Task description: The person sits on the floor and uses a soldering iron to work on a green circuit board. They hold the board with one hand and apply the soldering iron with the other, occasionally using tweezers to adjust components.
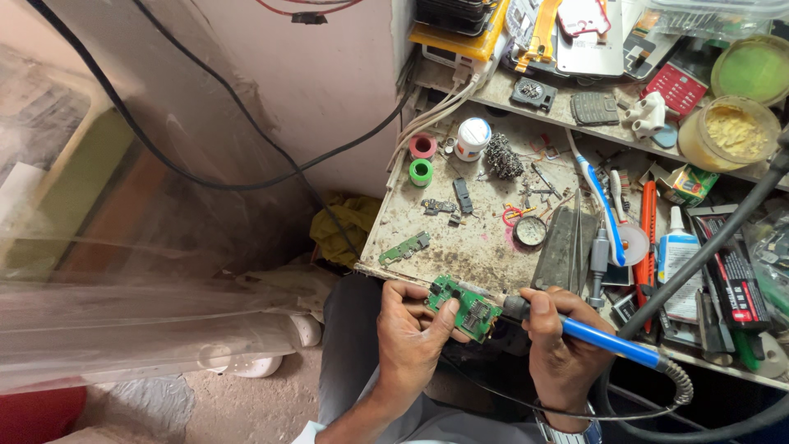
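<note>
Cluttered, grimy tabletop (485, 247) sits w/ a shelf behind holding two open round tubs: one w/ yellowish paste (734, 131), one greenish (752, 70). Left hand (411, 333) has its grip closed on the edges of a small green circuit board (463, 306), held just off the tabletop's front edge; it looks light, stiff, fragile, best pinched by the rim. Right hand (559, 345) grips a blue-handled soldering iron (604, 337), tip at the board.

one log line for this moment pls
left hand: holds green circuit board | right hand: grips blue soldering iron, tip at board | workbench: cluttered
</note>
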Available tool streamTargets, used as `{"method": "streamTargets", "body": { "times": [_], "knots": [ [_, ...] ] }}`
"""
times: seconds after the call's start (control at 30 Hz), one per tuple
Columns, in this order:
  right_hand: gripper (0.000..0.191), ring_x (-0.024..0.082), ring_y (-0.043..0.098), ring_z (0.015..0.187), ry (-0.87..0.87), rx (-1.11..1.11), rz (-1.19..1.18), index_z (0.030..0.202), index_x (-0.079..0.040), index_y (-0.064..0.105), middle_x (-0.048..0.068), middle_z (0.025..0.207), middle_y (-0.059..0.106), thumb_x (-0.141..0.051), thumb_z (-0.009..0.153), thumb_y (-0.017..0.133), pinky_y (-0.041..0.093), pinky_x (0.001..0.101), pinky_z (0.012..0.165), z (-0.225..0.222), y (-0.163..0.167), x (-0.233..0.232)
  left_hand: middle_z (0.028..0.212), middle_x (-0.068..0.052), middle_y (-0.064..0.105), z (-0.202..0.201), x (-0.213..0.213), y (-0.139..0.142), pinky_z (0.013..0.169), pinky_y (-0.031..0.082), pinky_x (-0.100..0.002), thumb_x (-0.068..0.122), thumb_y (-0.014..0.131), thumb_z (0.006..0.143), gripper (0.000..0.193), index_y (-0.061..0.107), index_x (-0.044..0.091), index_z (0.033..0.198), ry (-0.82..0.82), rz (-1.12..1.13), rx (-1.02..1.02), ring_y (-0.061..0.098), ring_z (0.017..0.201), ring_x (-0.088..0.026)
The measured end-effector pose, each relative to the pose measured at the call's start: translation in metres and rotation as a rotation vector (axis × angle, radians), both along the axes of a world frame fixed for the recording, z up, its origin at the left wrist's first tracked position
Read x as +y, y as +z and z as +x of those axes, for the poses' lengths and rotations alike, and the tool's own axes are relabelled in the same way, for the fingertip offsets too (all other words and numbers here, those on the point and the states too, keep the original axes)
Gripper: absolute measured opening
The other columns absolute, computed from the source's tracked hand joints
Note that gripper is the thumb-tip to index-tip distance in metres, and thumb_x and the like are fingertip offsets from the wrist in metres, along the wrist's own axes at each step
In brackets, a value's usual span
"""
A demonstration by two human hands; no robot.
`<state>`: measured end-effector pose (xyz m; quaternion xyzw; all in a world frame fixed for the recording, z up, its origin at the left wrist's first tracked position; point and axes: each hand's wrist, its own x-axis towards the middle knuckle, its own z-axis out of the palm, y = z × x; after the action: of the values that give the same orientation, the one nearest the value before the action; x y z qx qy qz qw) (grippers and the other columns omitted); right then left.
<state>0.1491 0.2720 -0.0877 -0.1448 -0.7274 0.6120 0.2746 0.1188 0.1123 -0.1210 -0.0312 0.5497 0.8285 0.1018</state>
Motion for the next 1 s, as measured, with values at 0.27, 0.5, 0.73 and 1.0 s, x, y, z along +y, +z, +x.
{"method": "streamTargets", "body": {
  "times": [0.27,0.5,0.73,1.0],
  "knots": [
    [0.027,0.009,0.055,0.062,-0.009,-0.008,0.042,0.090,0.006,0.072,0.005,0.068,0.061,-0.020,0.098,0.071,0.041,0.0227,0.060,0.000,0.000,0.000,0.084,-0.015,0.071,0.000,0.000,0.000,0.057,0.058,-0.023,0.002,0.069,0.094,0.035,0.038,0.000,0.110,0.003,0.002,-0.010,0.074,0.065,-0.018],
    [0.029,0.009,0.055,0.062,-0.012,-0.013,0.030,0.091,0.006,0.072,0.005,0.068,0.061,-0.022,0.098,0.071,0.041,0.0226,0.060,0.000,0.000,0.000,0.084,-0.015,0.070,0.000,0.000,0.000,0.058,0.059,-0.024,0.002,0.069,0.094,0.035,0.038,0.000,0.110,0.004,0.021,-0.011,0.075,0.065,-0.018],
    [0.028,0.009,0.055,0.062,-0.006,-0.006,0.015,0.090,0.006,0.072,0.005,0.068,0.061,-0.021,0.099,0.070,0.041,0.0223,0.059,0.001,-0.002,0.001,0.085,-0.014,0.069,0.000,-0.001,-0.001,0.058,0.058,-0.024,0.002,0.069,0.095,0.034,0.039,0.000,0.110,-0.006,-0.004,-0.013,0.075,0.066,-0.017],
    [0.027,0.007,0.053,0.059,-0.103,-0.009,-0.015,0.091,0.005,0.070,0.004,0.077,0.063,-0.020,0.103,0.065,0.042,0.0221,0.055,0.004,-0.012,0.001,0.086,-0.014,0.068,0.002,0.001,-0.007,0.059,0.058,-0.024,0.001,0.070,0.094,0.035,0.038,0.000,0.110,0.009,0.042,0.016,0.074,0.066,-0.017]
  ]
}}
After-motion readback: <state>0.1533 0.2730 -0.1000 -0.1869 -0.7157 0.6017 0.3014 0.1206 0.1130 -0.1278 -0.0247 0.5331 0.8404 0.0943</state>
